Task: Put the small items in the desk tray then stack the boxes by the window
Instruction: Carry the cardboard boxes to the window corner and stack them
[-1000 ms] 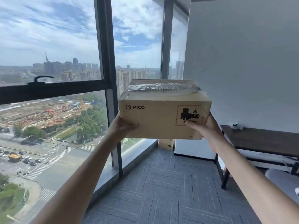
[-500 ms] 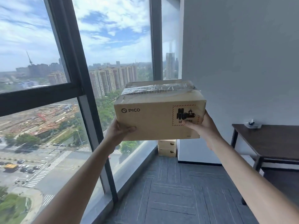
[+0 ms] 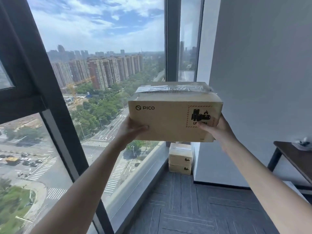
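I hold a brown cardboard box (image 3: 168,119) marked PICO, taped on top, at chest height in front of the window. My left hand (image 3: 130,130) grips its lower left end with the thumb on the front face. My right hand (image 3: 217,130) grips its lower right end, thumb over the red-bordered battery label. Below and beyond the held box, two similar boxes (image 3: 180,159) are stacked on the floor in the corner where the window meets the white wall.
Floor-to-ceiling glass with dark frames (image 3: 55,119) runs along the left, with a low sill (image 3: 145,174). A white wall stands on the right. A dark wooden desk (image 3: 293,157) carries a small tray (image 3: 303,145) at the right edge. Grey carpet tiles (image 3: 194,208) cover the floor.
The view has moved forward along the window toward the corner. The stacked boxes on the floor appear closer and fuller. Both hands keep the same grip on the box.
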